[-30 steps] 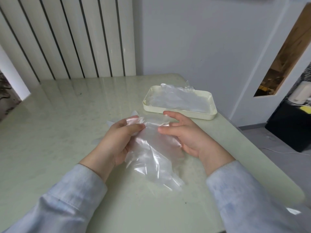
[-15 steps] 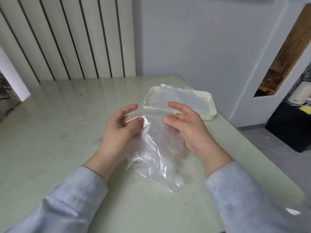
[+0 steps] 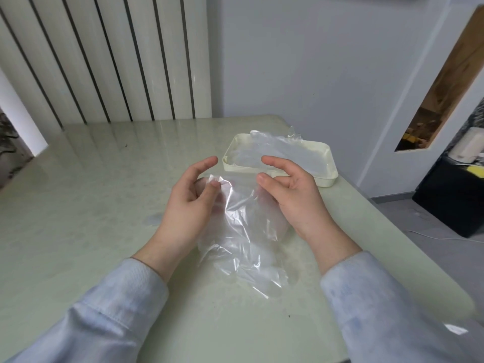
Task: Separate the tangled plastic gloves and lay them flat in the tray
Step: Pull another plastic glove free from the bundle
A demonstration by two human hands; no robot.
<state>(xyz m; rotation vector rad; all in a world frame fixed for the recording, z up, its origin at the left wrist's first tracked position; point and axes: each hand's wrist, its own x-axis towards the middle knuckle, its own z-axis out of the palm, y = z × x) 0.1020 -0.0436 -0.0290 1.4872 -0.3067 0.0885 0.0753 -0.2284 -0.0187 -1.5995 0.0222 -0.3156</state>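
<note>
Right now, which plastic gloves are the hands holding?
The crumpled gloves between left hand and right hand; the other gloves lie spread in the tray.

clear crumpled plastic gloves just in front of a cream rectangular tray (flat plastic inside)

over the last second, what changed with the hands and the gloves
The left hand and right hand raised the tangled gloves toward the tray, index fingers lifting off the plastic. Both still pinch its top edge. The tray stayed put.

2 pale blue sleeves, soft cuffs
</note>
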